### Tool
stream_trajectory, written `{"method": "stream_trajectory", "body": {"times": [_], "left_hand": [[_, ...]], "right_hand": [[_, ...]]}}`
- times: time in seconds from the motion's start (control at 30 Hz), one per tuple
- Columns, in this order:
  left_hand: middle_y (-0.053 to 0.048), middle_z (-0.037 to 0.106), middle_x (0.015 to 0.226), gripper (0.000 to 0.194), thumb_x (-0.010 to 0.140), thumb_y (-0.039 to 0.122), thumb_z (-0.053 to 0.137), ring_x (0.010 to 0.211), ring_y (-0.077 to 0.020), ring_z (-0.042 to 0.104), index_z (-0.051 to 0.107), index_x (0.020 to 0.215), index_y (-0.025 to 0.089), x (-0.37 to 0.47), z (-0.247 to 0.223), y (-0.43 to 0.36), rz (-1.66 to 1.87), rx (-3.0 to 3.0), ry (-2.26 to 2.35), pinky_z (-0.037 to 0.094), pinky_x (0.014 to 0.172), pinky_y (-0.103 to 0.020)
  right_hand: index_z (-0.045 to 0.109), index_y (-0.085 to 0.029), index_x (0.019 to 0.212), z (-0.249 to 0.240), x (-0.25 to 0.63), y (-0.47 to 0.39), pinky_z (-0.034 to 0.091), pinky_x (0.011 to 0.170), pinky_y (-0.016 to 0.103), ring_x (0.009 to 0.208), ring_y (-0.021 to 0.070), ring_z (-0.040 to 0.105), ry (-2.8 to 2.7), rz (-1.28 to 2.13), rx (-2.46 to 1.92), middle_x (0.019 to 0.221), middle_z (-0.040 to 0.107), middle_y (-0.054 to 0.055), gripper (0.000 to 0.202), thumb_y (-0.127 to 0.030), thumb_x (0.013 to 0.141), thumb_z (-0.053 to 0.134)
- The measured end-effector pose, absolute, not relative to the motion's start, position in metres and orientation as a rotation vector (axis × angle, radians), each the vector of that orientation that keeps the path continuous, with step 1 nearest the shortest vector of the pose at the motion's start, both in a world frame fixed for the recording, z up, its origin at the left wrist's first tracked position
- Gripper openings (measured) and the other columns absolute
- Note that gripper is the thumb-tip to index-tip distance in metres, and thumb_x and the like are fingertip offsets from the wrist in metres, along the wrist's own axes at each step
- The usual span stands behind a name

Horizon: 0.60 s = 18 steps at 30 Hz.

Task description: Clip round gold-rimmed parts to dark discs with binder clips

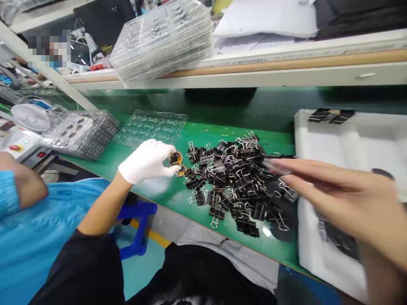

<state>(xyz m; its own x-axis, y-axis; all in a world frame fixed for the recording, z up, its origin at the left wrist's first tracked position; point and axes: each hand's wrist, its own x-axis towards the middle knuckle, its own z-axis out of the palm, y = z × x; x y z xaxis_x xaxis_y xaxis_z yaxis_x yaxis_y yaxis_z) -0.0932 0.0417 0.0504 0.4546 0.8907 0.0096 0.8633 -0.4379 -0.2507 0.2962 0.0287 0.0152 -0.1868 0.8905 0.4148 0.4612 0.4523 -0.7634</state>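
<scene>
White-gloved, my left hand (151,161) pinches a small round part (176,158) with a dark and orange face, above the green table (148,186). A second round part (181,170) shows at its thumb tip. To the right lies a heap of black binder clips (235,169) with silver handles. My bare right hand (343,195), blurred, is over the right side of the heap. Its thumb and fingers pinch a small greyish thing (278,166) that is too smeared to name.
A white foam tray (305,250) at the right holds dark round parts and clips. Clear plastic trays (152,127) lie behind my left hand, with a stack (79,131) further left. A shelf edge (286,74) crosses above. A person in blue (57,220) is close at left.
</scene>
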Motion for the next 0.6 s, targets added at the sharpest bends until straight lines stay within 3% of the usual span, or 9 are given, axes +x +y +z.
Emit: {"method": "stream_trajectory", "body": {"times": [0.27, 0.43, 0.53, 0.6], "left_hand": [[-0.006, 0.065, 0.07, 0.036, 0.099, 0.049, 0.052, 0.066, -0.0244, 0.064, 0.067, 0.093, 0.016, 0.021, 0.066, 0.077, -0.322, -2.615, -0.793, 0.039, 0.064, -0.037], [-0.005, 0.066, 0.072, 0.031, 0.102, 0.041, 0.05, 0.064, -0.0214, 0.064, 0.064, 0.092, 0.016, 0.044, 0.058, 0.094, -0.434, -2.644, -0.626, 0.041, 0.062, -0.036], [-0.008, 0.073, 0.085, 0.032, 0.102, 0.043, 0.053, 0.071, -0.0221, 0.069, 0.065, 0.107, 0.014, 0.049, 0.049, 0.1, -0.553, -2.709, -0.619, 0.047, 0.065, -0.036], [-0.009, 0.075, 0.097, 0.036, 0.102, 0.043, 0.057, 0.081, -0.0213, 0.072, 0.061, 0.122, 0.014, 0.051, 0.042, 0.1, -0.693, -2.819, -0.683, 0.052, 0.071, -0.034]], "right_hand": [[0.079, -0.036, 0.123, 0.013, 0.252, 0.027, 0.07, 0.091, 0.043, 0.102, 0.0236, 0.078, -1.856, 0.316, -0.783, 0.125, 0.076, 0.003, 0.041, -0.01, 0.092, 0.073], [0.083, -0.029, 0.109, 0.005, 0.261, 0.03, 0.07, 0.088, 0.043, 0.098, 0.0239, 0.078, -1.708, 0.4, -0.885, 0.128, 0.075, 0.007, 0.027, -0.013, 0.089, 0.076], [0.082, -0.027, 0.097, 0.001, 0.261, 0.032, 0.07, 0.089, 0.04, 0.104, 0.0236, 0.077, -1.486, 0.604, -0.95, 0.118, 0.079, 0.005, 0.015, -0.015, 0.09, 0.076], [0.08, -0.026, 0.1, -0.001, 0.262, 0.036, 0.07, 0.089, 0.038, 0.102, 0.0227, 0.078, -1.342, 0.766, -0.961, 0.112, 0.08, 0.005, 0.014, -0.018, 0.088, 0.079]]}}
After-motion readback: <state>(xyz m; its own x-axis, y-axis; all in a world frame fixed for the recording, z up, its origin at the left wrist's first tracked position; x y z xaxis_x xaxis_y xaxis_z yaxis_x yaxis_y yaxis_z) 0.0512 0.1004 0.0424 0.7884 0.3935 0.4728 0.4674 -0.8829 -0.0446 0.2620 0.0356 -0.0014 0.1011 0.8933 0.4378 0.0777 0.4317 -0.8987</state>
